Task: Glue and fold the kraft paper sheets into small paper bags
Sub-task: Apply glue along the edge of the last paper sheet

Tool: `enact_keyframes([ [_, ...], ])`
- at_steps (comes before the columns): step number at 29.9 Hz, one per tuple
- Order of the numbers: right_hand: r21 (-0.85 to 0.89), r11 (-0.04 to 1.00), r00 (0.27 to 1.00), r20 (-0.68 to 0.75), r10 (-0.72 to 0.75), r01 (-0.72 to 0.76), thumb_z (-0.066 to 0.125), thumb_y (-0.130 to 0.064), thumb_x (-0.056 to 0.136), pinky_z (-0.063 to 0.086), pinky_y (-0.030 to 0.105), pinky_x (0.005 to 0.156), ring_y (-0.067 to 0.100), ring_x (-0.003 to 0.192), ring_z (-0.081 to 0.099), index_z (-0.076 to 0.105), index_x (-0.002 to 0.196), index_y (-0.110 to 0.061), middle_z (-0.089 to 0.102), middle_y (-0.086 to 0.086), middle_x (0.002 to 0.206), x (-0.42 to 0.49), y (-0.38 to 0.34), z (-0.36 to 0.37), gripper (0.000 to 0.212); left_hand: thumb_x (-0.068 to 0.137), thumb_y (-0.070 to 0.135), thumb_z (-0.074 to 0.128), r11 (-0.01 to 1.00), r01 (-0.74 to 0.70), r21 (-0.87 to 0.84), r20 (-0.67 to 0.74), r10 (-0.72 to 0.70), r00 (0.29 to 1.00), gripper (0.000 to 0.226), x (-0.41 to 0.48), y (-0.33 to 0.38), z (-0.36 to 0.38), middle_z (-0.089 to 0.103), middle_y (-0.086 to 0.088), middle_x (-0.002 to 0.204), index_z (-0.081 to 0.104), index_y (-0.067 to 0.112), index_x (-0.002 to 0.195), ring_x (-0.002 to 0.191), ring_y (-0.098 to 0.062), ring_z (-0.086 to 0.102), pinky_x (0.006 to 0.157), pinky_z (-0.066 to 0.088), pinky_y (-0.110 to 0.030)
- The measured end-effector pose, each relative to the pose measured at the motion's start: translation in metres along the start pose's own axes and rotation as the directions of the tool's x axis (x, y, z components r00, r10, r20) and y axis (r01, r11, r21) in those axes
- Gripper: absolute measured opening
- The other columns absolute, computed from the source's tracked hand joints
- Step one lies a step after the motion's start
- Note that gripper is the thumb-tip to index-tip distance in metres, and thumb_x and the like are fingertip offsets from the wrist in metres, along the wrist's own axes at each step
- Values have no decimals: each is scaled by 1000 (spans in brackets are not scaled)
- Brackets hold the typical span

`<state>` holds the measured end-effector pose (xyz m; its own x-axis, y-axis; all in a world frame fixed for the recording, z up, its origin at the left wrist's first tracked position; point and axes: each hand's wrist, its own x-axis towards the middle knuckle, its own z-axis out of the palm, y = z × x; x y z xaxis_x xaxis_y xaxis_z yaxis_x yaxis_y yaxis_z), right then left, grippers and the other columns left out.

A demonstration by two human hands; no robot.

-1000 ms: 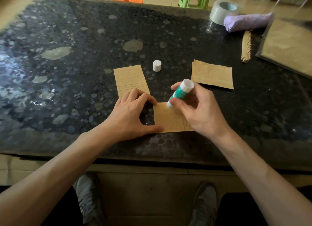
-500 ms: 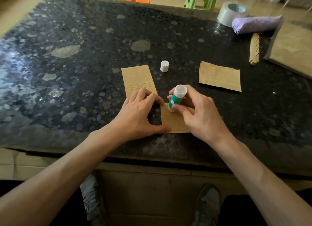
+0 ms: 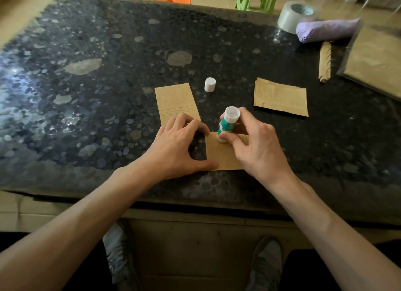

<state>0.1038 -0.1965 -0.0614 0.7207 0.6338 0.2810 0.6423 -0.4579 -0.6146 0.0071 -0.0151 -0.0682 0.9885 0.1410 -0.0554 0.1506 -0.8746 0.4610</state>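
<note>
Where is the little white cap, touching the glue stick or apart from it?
Apart. The head view shows the white cap standing alone, with bare dark tabletop between it and the glue stick that the right hand grips.

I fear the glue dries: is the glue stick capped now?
Uncapped: the white cap stands apart on the table; the right hand holds the glue stick.

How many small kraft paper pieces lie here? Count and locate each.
3: the near piece under the left hand and right hand; the second piece just beyond the left hand; the right piece, seemingly a stack, may hide more sheets.
</note>
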Motion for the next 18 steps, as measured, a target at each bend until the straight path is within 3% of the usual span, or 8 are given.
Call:
enact_keyframes([
  [4,8,1000,998,56,28,-28,73,-20,96,44,2,86,-2,105,57,60,124,-16,69,-7,113,1,2,-2,31,65,77,69,1000,4,-2,7,-4,1000,80,-1,0,-1,38,11,131,47,40,133,127,-10,34,103,24,-29],
  [7,-19,1000,999,29,18,-17,75,-30,95,48,7,82,1,100,61,60,118,-18,68,-10,109,2,3,-3,30,65,76,70,1000,0,-4,5,0,1000,79,-1,0,-1,38,11,130,47,40,132,126,-10,34,103,24,-29],
  [10,-19,1000,1000,-1,17,-17,76,-37,93,47,4,81,-1,98,62,60,116,-20,64,-15,108,1,3,-5,33,65,76,70,1000,-4,-9,4,4,1000,79,0,-1,0,38,11,130,48,40,132,125,-10,33,104,26,-30],
  [18,1,999,997,64,48,-48,73,-18,96,46,13,89,0,107,55,61,121,-16,68,-6,111,1,6,-8,28,64,79,67,1000,1,-2,11,-1,1000,81,0,-2,0,37,12,130,47,41,133,125,-9,33,106,26,-31],
])
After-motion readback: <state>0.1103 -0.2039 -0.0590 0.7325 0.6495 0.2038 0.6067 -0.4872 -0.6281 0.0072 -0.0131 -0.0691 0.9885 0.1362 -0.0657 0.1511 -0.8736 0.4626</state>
